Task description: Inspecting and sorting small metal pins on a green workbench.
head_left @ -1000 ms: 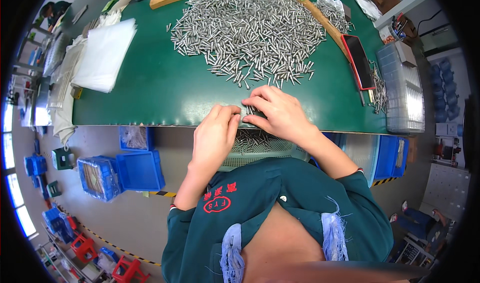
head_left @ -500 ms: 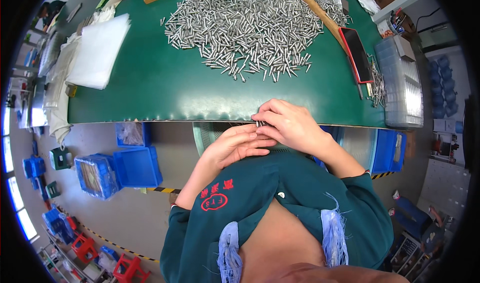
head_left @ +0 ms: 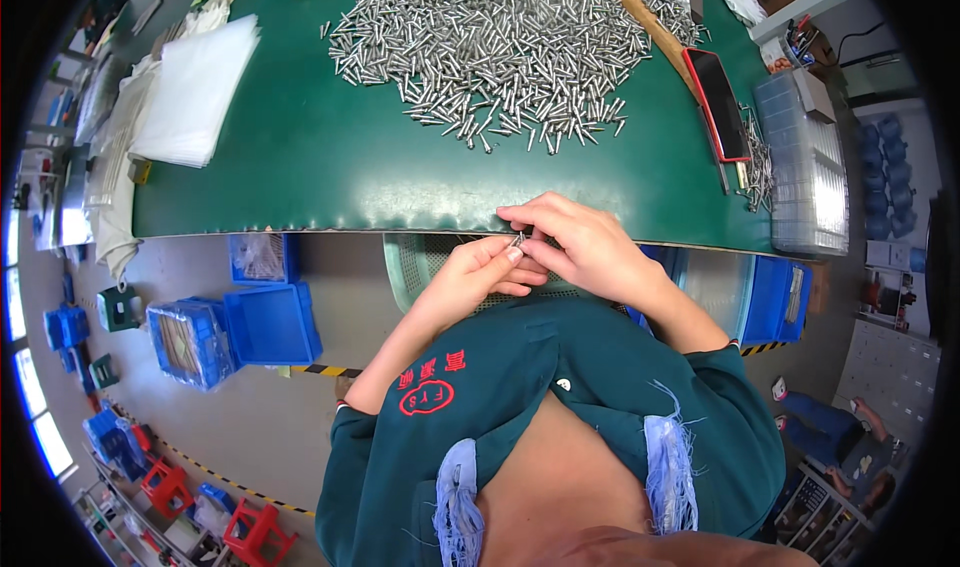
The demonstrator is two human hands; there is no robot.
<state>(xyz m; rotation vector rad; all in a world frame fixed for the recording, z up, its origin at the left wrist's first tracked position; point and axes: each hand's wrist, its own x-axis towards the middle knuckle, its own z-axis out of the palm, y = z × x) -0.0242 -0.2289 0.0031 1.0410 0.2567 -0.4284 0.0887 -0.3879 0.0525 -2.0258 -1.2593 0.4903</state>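
Observation:
A few small silvery metal pins (head_left: 519, 239) sit between the fingertips of both hands, just at the table's near edge. My left hand (head_left: 478, 272) pinches at them from below left with thumb and forefinger. Curled over from the right, my right hand (head_left: 585, 250) has its thumb and fingers closed round them; its palm side is hidden. Beyond the hands a large heap of similar tapered metal pins (head_left: 490, 52) lies on the green tabletop (head_left: 290, 157). Beneath the hands, a pale green perforated basket (head_left: 404, 279) shows partly below the table edge.
Wooden strips (head_left: 655, 32) border the heap. To the right lie a red-edged phone (head_left: 715, 107), loose pins (head_left: 757, 162) and clear plastic boxes (head_left: 800, 172). White sheets (head_left: 195, 92) lie at the left. Blue crates (head_left: 272, 324) stand on the floor; a person (head_left: 835, 432) is at the far right.
My left fingers have come up from lying loosely beneath the right hand to pinch at the pins. The right hand has shifted only slightly; the view has tilted a little.

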